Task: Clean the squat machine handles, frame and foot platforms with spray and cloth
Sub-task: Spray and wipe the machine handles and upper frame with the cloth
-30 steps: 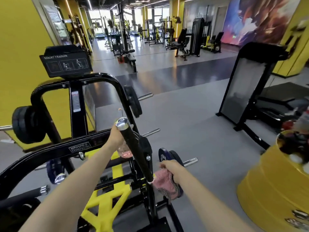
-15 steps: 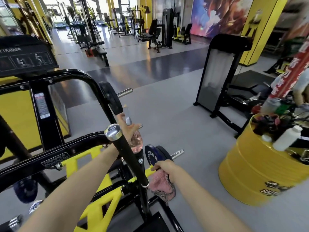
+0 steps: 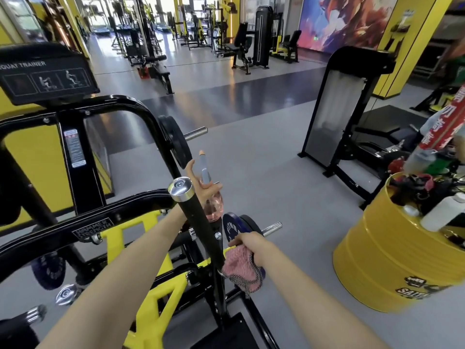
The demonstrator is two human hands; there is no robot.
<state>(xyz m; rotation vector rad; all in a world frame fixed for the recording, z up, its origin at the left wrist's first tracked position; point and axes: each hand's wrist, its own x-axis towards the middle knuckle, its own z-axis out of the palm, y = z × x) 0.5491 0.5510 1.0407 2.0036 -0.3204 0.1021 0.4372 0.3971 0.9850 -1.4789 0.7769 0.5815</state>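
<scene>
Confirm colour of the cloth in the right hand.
Pink cloth, with dark netted edging; clearest in head view.

- Grey floor (image 3: 264, 172), crossed by a darker, glossy strip (image 3: 226, 102).
- Yellow pillar (image 3: 392, 46) beside a colourful mural (image 3: 339, 21) on the far wall.
- Rows of black and yellow machines (image 3: 241, 46) at the back; daylight from far windows (image 3: 100, 16).
- Yellow drum (image 3: 377, 260) on the right.

Top left, white on the black placard (image 3: 45, 76): "SQUAT TRAINER", over three small exercise pictograms. Upside down on the frame badge (image 3: 93, 229): "HAMMER STRENGTH". On the blue weight plate (image 3: 230, 229), just "FITNE", cut off. On the yellow drum (image 3: 372, 260), "SAI", cut off. White sticker (image 3: 74, 148) on the upright: too small to read.
</scene>
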